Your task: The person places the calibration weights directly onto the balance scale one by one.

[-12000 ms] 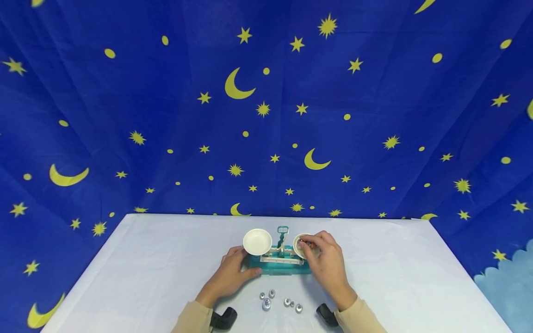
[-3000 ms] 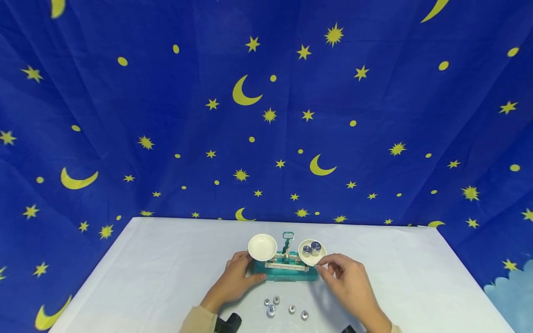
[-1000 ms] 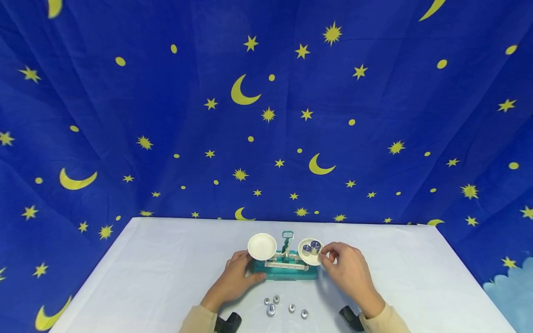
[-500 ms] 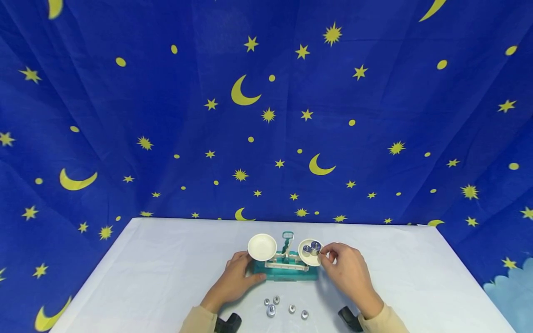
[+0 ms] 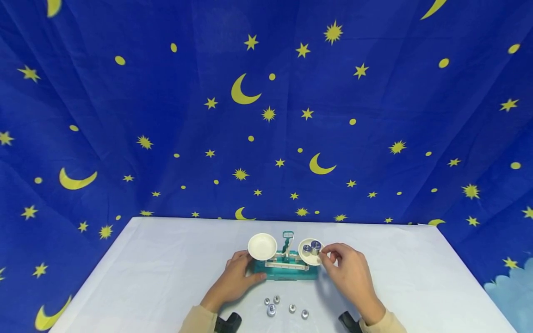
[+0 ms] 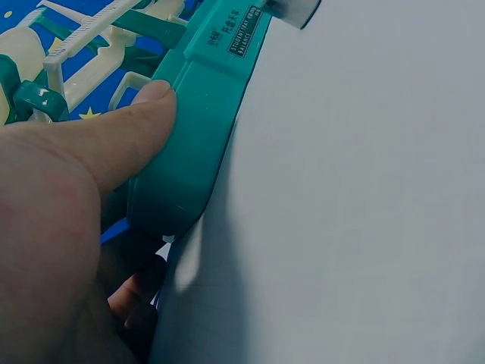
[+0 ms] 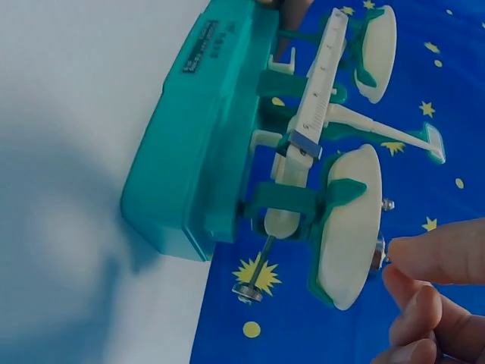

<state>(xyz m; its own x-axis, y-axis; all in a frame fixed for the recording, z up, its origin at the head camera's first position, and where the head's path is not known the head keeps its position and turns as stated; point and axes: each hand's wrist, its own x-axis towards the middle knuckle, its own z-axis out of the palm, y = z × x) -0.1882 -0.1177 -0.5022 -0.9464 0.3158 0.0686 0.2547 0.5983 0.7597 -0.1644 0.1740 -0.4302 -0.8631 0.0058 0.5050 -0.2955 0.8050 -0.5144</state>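
Note:
A teal-and-white balance scale [image 5: 287, 274] stands on the table, its left pan [image 5: 262, 247] bare. Two silver weights, a larger one [image 5: 316, 247] and a smaller one [image 5: 306, 250], sit in the right pan [image 5: 310, 262]. My left hand [image 5: 233, 279] grips the left end of the base; in the left wrist view its thumb [image 6: 144, 129] lies on the teal top. At the right pan's right rim, my right hand [image 5: 350, 273] pinches a tiny weight with thumb and index finger. The fingertips [image 7: 405, 254] mostly hide that weight and, in the right wrist view, overlap the larger weight [image 7: 377, 254].
Several loose silver weights, among them one at the left [image 5: 271, 310] and one at the right [image 5: 305, 314], stand on the white table [image 5: 166, 263] in front of the scale. A blue cloth [image 5: 266, 115] with yellow stars and moons hangs behind the table.
My right hand set a weight in the right pan, then took the tiniest weight from the table. Over the last few seconds it rose to the pan's rim. My left hand stays on the base.

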